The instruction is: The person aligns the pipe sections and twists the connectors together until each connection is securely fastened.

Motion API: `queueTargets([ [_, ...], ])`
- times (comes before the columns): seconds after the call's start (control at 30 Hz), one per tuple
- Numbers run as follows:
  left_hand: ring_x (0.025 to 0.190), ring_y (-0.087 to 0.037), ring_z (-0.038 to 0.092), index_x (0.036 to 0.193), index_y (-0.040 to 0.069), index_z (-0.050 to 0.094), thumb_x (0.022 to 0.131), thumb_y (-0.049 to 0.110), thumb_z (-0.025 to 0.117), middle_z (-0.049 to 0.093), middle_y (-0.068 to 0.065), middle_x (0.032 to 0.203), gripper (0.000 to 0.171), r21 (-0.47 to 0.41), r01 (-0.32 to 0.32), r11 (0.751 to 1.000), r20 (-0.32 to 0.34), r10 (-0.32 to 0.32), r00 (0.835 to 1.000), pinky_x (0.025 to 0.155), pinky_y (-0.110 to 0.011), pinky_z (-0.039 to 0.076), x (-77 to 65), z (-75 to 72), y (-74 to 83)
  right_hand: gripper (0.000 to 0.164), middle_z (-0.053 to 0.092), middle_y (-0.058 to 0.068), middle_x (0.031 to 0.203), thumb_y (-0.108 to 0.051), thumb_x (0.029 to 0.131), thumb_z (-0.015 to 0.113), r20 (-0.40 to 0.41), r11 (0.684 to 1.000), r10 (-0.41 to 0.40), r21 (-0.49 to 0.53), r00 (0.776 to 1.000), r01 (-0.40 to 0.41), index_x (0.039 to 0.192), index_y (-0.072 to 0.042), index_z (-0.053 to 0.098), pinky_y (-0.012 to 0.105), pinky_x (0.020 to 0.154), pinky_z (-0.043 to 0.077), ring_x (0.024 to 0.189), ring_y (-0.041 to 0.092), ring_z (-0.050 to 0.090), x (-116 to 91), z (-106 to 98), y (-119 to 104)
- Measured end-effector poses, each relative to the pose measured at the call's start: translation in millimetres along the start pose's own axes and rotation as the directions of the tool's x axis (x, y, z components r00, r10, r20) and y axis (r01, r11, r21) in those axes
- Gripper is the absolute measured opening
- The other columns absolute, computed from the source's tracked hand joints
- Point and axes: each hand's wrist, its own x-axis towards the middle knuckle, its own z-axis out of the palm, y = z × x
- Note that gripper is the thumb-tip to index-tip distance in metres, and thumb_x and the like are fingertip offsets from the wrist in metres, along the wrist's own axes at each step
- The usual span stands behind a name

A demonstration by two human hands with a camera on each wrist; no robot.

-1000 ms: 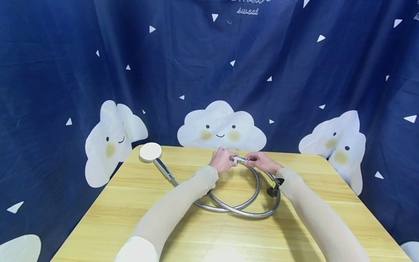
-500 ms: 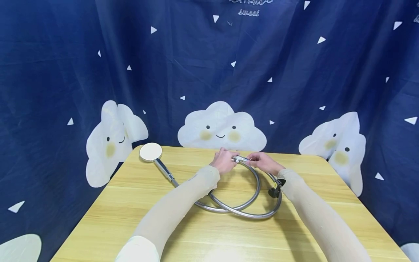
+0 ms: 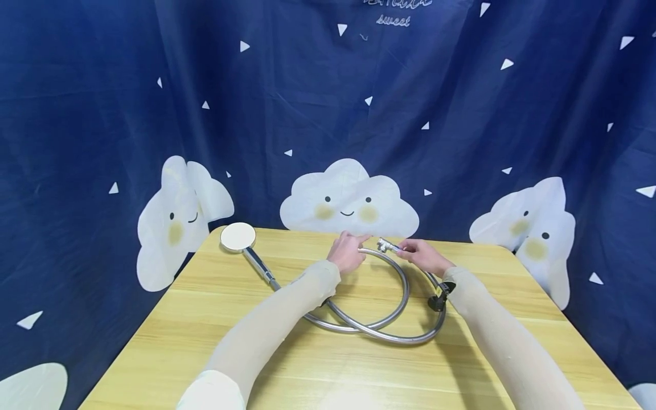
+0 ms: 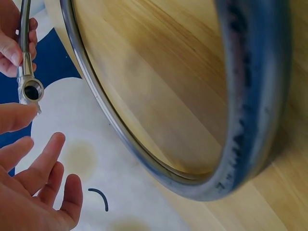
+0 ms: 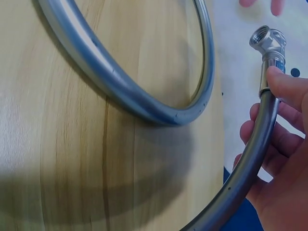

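Observation:
My right hand (image 3: 422,257) pinches the end of a grey shower hose (image 3: 400,340) near the far table edge. A chrome angled fitting (image 5: 270,43) caps that end, its round threaded opening facing sideways. In the right wrist view the thumb presses on the collar below the fitting and the fingers lie behind the hose. My left hand (image 3: 347,252) is just left of the fitting, fingers spread and holding nothing; in the left wrist view one fingertip (image 4: 26,118) overlaps the fitting's lower end. The hose loops across the table to a shower head (image 3: 238,237) at the back left.
The light wooden table (image 3: 205,341) has a rounded back edge close beyond both hands. Behind it hangs a dark blue curtain (image 3: 318,102) with white clouds and triangles. A black wrist camera (image 3: 439,297) hangs at the right cuff, close to the hose.
The left hand has let go of the fitting, and its fingers have spread. The right hand has drawn the hose end and fitting a little to the right, opening a gap between the hands.

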Motion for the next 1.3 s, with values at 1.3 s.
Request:
queueTargets([
  [1.3, 0.104, -0.017, 0.056, 0.128, 0.022, 0.069, 0.092, 0.024, 0.069, 0.068, 0.004, 0.104, 0.037, -0.073, 0.057, 0.996, 0.035, -0.055, 0.998, 0.089, -0.036, 0.048, -24.1, -14.5, -35.9, 0.020, 0.065, 0.011, 0.084, -0.017, 0.097, 0.065, -0.129, 0.983, 0.117, -0.125, 0.985, -0.133, 0.097, 0.003, 0.069, 0.031, 0.070, 0.041, 0.076, 0.019, 0.052, -13, -1, 53],
])
